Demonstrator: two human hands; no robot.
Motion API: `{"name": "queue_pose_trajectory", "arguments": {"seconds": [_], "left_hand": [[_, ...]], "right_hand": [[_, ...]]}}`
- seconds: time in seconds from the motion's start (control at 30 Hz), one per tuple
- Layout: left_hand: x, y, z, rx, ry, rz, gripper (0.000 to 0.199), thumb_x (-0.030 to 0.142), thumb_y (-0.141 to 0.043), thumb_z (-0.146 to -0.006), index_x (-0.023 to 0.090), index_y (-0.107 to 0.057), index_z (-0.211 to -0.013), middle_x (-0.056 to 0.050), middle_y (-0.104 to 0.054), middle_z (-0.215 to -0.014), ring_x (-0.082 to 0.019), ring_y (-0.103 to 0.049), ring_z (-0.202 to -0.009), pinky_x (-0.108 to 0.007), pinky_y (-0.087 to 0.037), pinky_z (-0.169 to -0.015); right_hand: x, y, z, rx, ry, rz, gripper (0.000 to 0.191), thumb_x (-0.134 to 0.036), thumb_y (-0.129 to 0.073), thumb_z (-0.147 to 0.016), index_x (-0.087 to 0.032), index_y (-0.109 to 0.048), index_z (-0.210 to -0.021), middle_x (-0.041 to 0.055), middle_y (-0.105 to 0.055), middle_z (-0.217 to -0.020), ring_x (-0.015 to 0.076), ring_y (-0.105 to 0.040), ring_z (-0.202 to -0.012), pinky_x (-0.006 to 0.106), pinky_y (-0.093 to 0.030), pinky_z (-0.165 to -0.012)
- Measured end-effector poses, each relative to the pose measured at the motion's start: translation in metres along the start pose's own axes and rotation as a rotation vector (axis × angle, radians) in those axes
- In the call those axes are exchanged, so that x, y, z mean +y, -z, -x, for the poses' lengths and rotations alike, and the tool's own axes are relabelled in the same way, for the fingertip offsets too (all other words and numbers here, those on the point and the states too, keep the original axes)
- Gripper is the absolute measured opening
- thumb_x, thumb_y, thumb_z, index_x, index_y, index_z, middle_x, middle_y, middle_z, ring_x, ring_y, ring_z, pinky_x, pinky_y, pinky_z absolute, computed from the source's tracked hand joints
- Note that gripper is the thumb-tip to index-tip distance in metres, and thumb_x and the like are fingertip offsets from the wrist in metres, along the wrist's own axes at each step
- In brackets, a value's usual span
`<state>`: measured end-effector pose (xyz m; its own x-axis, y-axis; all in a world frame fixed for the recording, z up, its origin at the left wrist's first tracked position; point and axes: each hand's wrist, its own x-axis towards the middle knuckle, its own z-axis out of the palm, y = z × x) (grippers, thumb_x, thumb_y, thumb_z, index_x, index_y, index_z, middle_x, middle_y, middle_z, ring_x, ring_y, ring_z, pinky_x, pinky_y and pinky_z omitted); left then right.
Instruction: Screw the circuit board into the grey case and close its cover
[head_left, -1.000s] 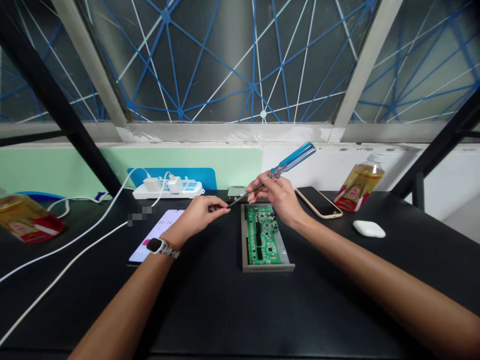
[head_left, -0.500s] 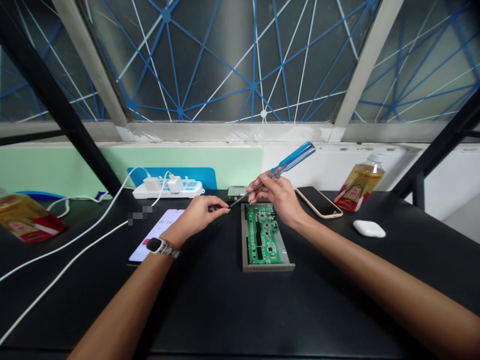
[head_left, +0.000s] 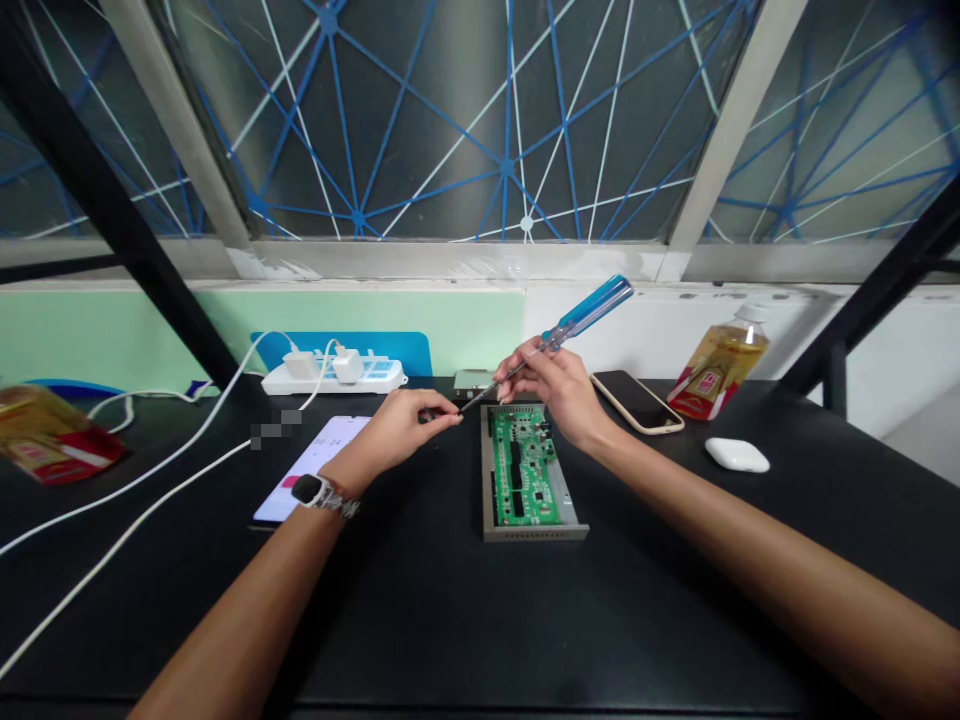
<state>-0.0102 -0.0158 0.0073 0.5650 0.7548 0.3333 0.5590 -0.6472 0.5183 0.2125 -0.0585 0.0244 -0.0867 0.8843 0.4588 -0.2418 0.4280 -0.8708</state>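
My right hand point(head_left: 551, 390) is closed round the shaft of a screwdriver point(head_left: 589, 312) with a clear blue handle. The handle points up and to the right, and the tip slants down to the left. At that tip, my left hand point(head_left: 412, 425) pinches with thumb and fingertips; whatever is between them is too small to make out. Below my right hand lies a green circuit board point(head_left: 529, 470) inside an open metal case point(head_left: 489, 500), flat on the black table. A light metal piece point(head_left: 474, 382) lies behind the case, partly hidden by my right hand and the screwdriver.
A lit phone point(head_left: 319, 465) lies by my left wrist, near a white power strip point(head_left: 382, 378) with cables. On the right are a dark phone point(head_left: 637, 402), a drink bottle point(head_left: 720, 365) and a white earbud case point(head_left: 737, 455). Another bottle point(head_left: 56, 435) stands far left.
The view has shifted very slightly. Both hands and the screwdriver keep almost the same pose, the tip still at my left fingertips.
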Motion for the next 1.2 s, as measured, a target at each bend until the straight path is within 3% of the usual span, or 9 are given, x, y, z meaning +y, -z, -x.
{"name": "queue_pose_trajectory", "arguments": {"seconds": [0.27, 0.43, 0.63, 0.77, 0.9, 1.2], "left_hand": [[0.008, -0.015, -0.010, 0.000, -0.164, -0.111, 0.017, 0.031, -0.061, -0.090, 0.020, -0.073, -0.089, -0.004, -0.073, -0.088, -0.018, -0.065, -0.082, -0.031, -0.046, -0.076], [0.017, -0.024, -0.030, -0.022, -0.109, -0.130, 0.018, 0.034, -0.062, -0.088, 0.021, -0.074, -0.089, -0.005, -0.075, -0.087, -0.020, -0.067, -0.079, -0.031, -0.046, -0.071], [0.017, -0.032, -0.054, -0.006, -0.046, -0.043, 0.021, 0.038, -0.065, -0.085, 0.019, -0.076, -0.086, -0.006, -0.075, -0.082, -0.020, -0.066, -0.073, -0.030, -0.044, -0.068], [0.014, -0.045, -0.053, 0.084, -0.033, 0.011, 0.023, 0.039, -0.064, -0.086, 0.019, -0.076, -0.086, -0.005, -0.075, -0.081, -0.019, -0.064, -0.070, -0.030, -0.043, -0.067], [0.012, -0.056, -0.050, 0.162, -0.032, 0.027, 0.018, 0.034, -0.065, -0.086, 0.019, -0.075, -0.084, -0.006, -0.075, -0.090, -0.020, -0.066, -0.079, -0.030, -0.045, -0.072], [0.005, -0.065, -0.049, 0.146, 0.006, -0.006, 0.018, 0.035, -0.065, -0.086, 0.020, -0.075, -0.084, -0.005, -0.075, -0.089, -0.020, -0.066, -0.080, -0.029, -0.045, -0.070]], "right_hand": [[-0.006, 0.001, -0.008, -0.031, 0.051, 0.252, 0.034, -0.052, -0.057, -0.091, -0.018, -0.061, -0.086, 0.0039, -0.069, -0.078, 0.0113, -0.064, -0.055, 0.027, -0.055, -0.055], [-0.006, 0.001, -0.028, 0.011, 0.125, 0.465, 0.044, -0.059, -0.053, -0.091, -0.018, -0.060, -0.077, 0.0020, -0.065, -0.065, 0.0100, -0.059, -0.046, 0.024, -0.049, -0.046], [0.009, 0.005, -0.051, 0.035, 0.150, 0.654, 0.047, -0.057, -0.047, -0.094, -0.018, -0.059, -0.071, 0.0013, -0.064, -0.058, 0.0101, -0.056, -0.042, 0.025, -0.047, -0.049], [0.016, 0.012, -0.049, 0.053, 0.148, 0.688, 0.046, -0.053, -0.046, -0.096, -0.018, -0.060, -0.071, 0.0019, -0.066, -0.059, 0.0107, -0.058, -0.045, 0.026, -0.048, -0.054], [0.019, 0.013, -0.046, 0.049, 0.141, 0.713, 0.045, -0.050, -0.045, -0.097, -0.018, -0.061, -0.070, 0.0024, -0.066, -0.059, 0.0113, -0.059, -0.047, 0.026, -0.048, -0.056], [0.027, 0.014, -0.046, 0.037, 0.124, 0.744, 0.047, -0.052, -0.044, -0.097, -0.017, -0.063, -0.072, 0.0031, -0.067, -0.059, 0.0131, -0.061, -0.050, 0.026, -0.047, -0.056]]}}
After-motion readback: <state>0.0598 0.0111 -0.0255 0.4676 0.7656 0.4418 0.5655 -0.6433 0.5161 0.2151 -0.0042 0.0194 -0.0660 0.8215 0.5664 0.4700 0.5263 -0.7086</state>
